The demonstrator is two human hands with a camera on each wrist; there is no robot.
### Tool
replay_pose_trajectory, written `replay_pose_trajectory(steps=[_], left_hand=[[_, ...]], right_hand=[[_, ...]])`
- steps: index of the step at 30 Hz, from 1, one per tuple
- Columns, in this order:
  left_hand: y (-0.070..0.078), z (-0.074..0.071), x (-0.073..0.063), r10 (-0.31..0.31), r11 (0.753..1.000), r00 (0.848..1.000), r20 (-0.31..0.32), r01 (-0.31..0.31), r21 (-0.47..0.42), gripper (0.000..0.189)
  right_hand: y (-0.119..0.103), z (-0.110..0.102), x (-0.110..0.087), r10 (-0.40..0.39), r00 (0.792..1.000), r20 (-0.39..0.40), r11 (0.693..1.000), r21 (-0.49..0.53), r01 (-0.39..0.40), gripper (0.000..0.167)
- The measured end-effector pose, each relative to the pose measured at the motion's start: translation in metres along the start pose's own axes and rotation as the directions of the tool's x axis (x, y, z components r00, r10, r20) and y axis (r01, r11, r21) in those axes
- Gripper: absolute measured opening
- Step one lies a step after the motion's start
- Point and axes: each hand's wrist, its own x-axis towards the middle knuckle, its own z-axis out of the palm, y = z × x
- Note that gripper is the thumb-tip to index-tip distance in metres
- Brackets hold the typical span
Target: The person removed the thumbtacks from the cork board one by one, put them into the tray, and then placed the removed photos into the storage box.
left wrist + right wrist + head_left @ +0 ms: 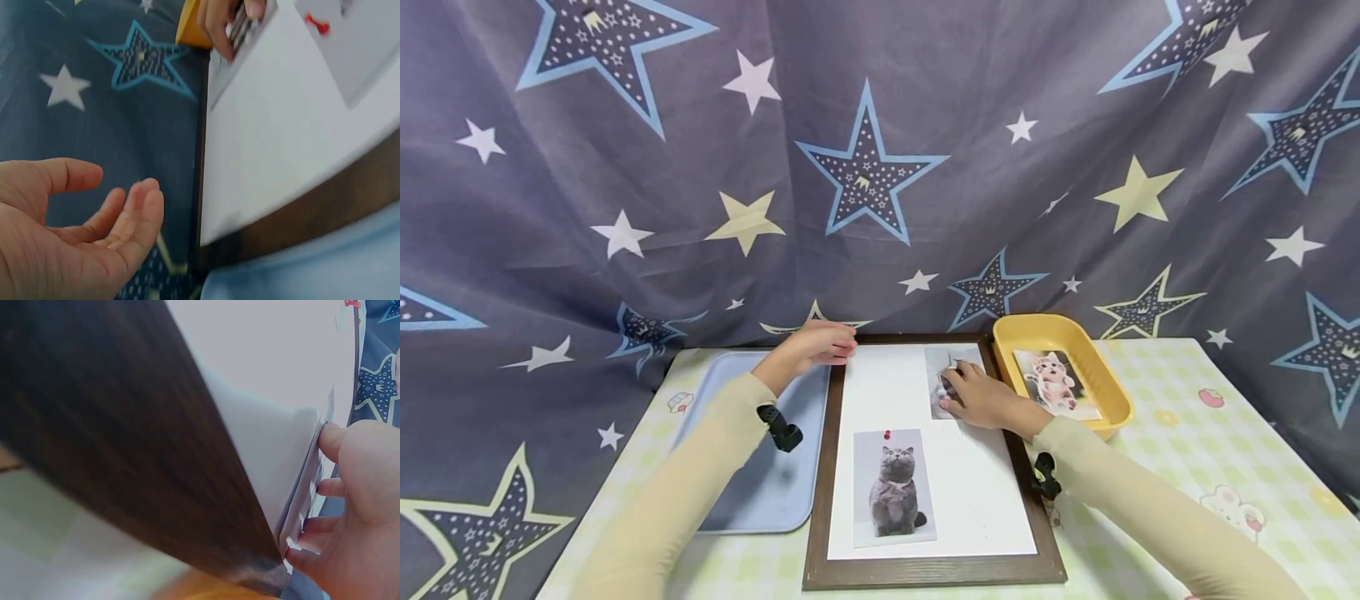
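My left hand [816, 343], loosely spread and holding nothing, is near the board's [977, 492] top left corner; my right hand [983, 395] rests fingertips, pinching nothing I can see, on the photo [942, 358] at upper right, which dragging fingers could skew.

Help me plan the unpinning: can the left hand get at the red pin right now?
Likely yes: the left hand holds nothing, and nothing stands between it and the red pin.

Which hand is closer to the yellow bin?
The right. The right hand touches a cat photo on the board, just beside the yellow bin; the left hand is farther off, near the board's far left corner.
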Motion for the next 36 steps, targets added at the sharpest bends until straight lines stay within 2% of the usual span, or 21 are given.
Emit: replay_pose_trajectory(steps=[3, 7, 15, 23, 29, 36], left_hand=[[0.005, 0.016, 0.002, -0.053, 0.996, 0.999, 0.009, 0.053, -0.068, 0.048], [0.01, 0.034, 0.007, -0.115, 0.986, 0.993, 0.033, 0.118, -0.114, 0.051], [0.011, 0.061, 0.021, -0.198, 0.961, 0.978, 0.06, 0.206, -0.184, 0.056], [0.003, 0.086, 0.028, -0.221, 0.944, 0.971, 0.092, 0.237, -0.228, 0.054], [0.003, 0.103, 0.032, -0.223, 0.939, 0.967, 0.121, 0.247, -0.241, 0.055], [0.001, 0.112, 0.036, -0.207, 0.933, 0.971, 0.117, 0.232, -0.275, 0.055]], right_hand=[[0.0, 0.002, 0.001, 0.0, 1.0, -0.009, 1.0, -0.005, 0.0, 0.056], [-0.001, 0.002, 0.001, -0.007, 1.0, -0.015, 1.0, -0.015, 0.007, 0.055], [-0.003, 0.0, 0.001, -0.001, 1.0, -0.006, 1.0, -0.015, 0.001, 0.055], [-0.004, -0.001, 0.001, 0.008, 1.0, 0.0, 1.0, -0.023, -0.008, 0.056], [-0.004, -0.001, 0.001, 0.017, 1.0, -0.001, 0.999, -0.028, -0.017, 0.056], [-0.003, 0.001, 0.003, 0.019, 1.0, 0.0, 0.999, -0.04, -0.019, 0.057]])
